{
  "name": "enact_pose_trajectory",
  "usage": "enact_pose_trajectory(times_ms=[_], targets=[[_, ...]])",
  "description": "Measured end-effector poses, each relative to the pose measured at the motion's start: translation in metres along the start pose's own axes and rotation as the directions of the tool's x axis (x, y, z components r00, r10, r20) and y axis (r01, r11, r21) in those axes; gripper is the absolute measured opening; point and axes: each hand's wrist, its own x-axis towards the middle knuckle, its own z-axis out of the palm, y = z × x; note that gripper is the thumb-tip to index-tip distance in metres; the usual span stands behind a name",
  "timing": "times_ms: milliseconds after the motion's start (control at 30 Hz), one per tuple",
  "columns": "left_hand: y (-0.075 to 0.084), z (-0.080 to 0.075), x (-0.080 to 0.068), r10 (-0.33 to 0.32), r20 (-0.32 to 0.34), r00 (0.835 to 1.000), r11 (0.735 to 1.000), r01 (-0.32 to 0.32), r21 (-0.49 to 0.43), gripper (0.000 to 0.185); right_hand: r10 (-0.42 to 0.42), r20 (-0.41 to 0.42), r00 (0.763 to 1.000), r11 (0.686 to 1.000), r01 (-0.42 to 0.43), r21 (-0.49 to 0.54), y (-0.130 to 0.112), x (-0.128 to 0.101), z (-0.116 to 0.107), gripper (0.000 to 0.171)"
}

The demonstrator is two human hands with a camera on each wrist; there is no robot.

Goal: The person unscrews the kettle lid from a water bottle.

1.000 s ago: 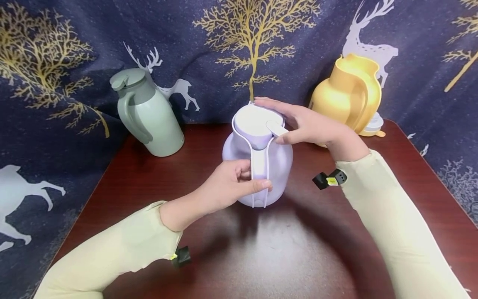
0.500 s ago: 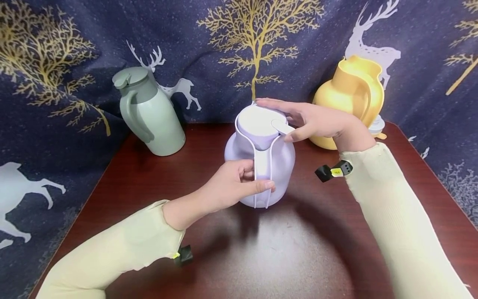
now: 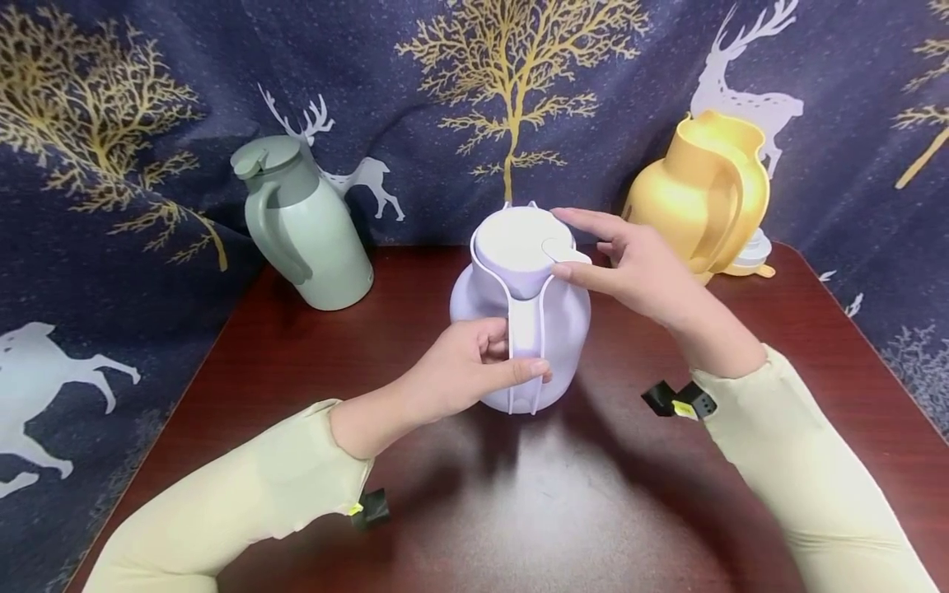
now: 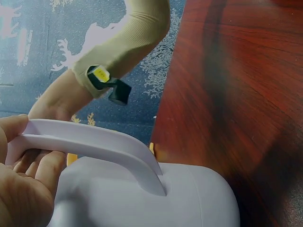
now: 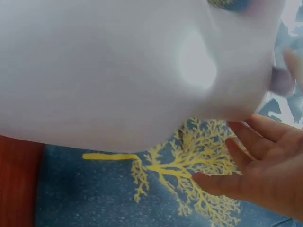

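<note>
- Left hand [image 3: 460, 366] wraps round the grooved handle [image 3: 525, 329] of a smooth, round-bellied, pale-lilac jug [image 3: 569, 329].
- Right hand [image 3: 638, 263] spreads loosely, thumb at the flat, whitish lid's tongue-shaped lever [image 3: 561, 249].
- Jug stands centrally on the glossy, red-brown, wood-grained bench [image 3: 289, 379].

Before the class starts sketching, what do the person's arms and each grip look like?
The left sleeve and right sleeve are long, pale yellow and close-fitting. At each cuff sits a boxy black device with a yellow label, its print unreadable. The left grip and right grip are ungloved.
</note>
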Motion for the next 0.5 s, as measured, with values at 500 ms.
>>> enact_pose_trajectory(times_ms=[500], targets=[[0.004,-0.002,-0.002,0.008,0.009,1.0,0.999,-0.008,0.036,0.032,-0.174,0.169,0.97,0.979,0.153,0.131,0.022,0.025,-0.015,0.058]])
